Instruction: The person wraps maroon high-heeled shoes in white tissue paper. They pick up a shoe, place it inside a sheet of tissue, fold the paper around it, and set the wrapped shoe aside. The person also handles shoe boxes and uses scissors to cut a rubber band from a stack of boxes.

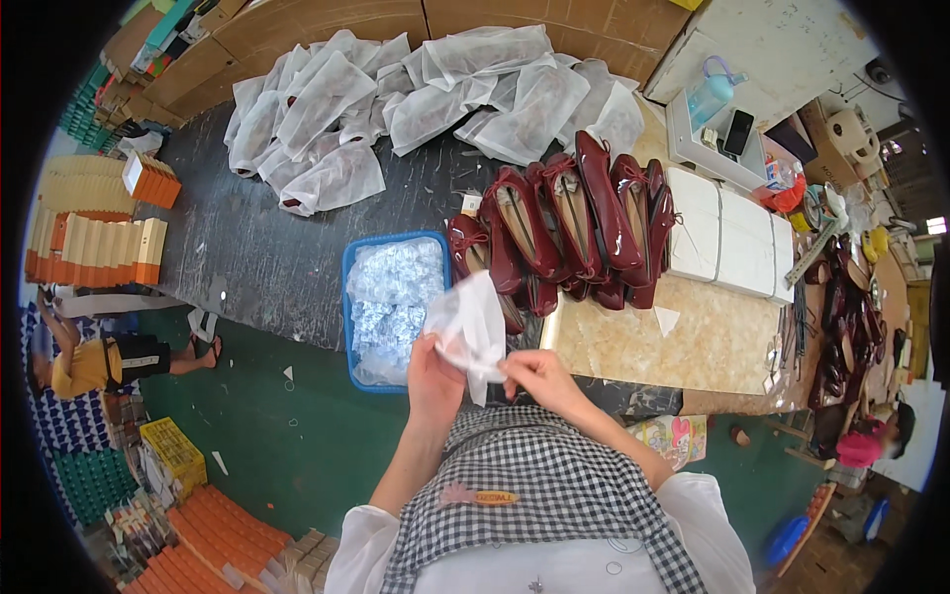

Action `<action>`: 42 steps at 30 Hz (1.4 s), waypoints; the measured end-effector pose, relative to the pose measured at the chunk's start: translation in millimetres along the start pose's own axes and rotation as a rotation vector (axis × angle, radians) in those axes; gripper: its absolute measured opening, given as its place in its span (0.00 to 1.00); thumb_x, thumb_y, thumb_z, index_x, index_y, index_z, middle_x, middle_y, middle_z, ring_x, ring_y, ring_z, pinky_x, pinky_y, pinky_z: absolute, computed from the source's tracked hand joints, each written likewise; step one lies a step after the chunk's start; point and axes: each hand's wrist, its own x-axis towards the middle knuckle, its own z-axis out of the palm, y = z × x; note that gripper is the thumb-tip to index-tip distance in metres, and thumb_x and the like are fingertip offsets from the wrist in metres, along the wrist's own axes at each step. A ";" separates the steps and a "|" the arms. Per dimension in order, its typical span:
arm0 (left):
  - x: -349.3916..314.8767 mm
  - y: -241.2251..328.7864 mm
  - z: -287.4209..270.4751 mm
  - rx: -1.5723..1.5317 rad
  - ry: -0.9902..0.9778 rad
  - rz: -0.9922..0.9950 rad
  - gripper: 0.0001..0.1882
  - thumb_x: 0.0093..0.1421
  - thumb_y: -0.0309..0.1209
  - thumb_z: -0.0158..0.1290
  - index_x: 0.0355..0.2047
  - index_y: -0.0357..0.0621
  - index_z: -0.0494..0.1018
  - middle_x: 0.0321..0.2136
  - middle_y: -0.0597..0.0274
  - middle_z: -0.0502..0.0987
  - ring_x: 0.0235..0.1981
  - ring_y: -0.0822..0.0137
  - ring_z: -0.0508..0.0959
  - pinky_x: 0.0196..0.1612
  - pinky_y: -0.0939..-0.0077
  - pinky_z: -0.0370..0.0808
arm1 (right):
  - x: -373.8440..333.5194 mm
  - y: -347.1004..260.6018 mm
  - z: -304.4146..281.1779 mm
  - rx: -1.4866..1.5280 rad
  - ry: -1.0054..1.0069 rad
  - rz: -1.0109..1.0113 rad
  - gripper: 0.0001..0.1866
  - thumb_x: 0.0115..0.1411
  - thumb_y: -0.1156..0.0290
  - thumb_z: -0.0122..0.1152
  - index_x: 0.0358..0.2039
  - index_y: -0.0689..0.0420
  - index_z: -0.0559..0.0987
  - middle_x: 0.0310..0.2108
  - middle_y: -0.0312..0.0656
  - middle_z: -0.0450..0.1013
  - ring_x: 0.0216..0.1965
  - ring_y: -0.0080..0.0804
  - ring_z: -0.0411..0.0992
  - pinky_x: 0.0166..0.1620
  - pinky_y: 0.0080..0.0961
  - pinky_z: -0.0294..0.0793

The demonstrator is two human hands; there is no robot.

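Bag [473, 319], sheer white, held between left hand [433, 376] and right hand [544, 378].

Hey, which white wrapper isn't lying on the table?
The white wrapper held in the hands, in front of the red shoes; the other wrappers lie heaped on the dark tabletop.

There is one bare left hand [433, 384] and one bare right hand [543, 381]; they hold one thin white translucent bag [471, 322]; one rectangular blue plastic basket [348, 329] contains clear crinkled plastic packets [396, 272], too merged to count; at least seven glossy dark red flat shoes [606, 210] lie heaped; at least eight white translucent bagged bundles [327, 111] overlap; there is one pale blue bottle [710, 101], one black rectangular phone [738, 132], one yellow plastic crate [170, 457].
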 end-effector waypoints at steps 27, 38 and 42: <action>41.5 103.9 -28.4 1.310 0.298 0.841 0.12 0.57 0.39 0.53 0.35 0.49 0.80 0.19 0.54 0.76 0.18 0.61 0.75 0.23 0.69 0.67 | 33.7 -106.0 -67.8 -0.748 0.080 -0.210 0.27 0.52 0.70 0.62 0.54 0.57 0.71 0.49 0.51 0.71 0.50 0.39 0.70 0.52 0.28 0.66; -104.7 -56.0 0.5 1.576 0.124 1.455 0.09 0.54 0.39 0.53 0.36 0.58 0.74 0.17 0.69 0.65 0.14 0.72 0.71 0.16 0.75 0.67 | 1.3 -15.8 -2.0 0.239 -0.116 0.412 0.22 0.64 0.62 0.46 0.56 0.60 0.66 0.51 0.40 0.69 0.50 0.32 0.68 0.52 0.31 0.69; -160.4 -45.2 -41.2 1.532 0.551 1.216 0.28 0.57 0.45 0.51 0.58 0.54 0.63 0.22 0.64 0.68 0.15 0.65 0.72 0.19 0.75 0.69 | 99.4 -51.9 75.9 0.110 -0.237 0.051 0.21 0.65 0.61 0.46 0.53 0.60 0.67 0.50 0.39 0.67 0.50 0.32 0.66 0.54 0.29 0.66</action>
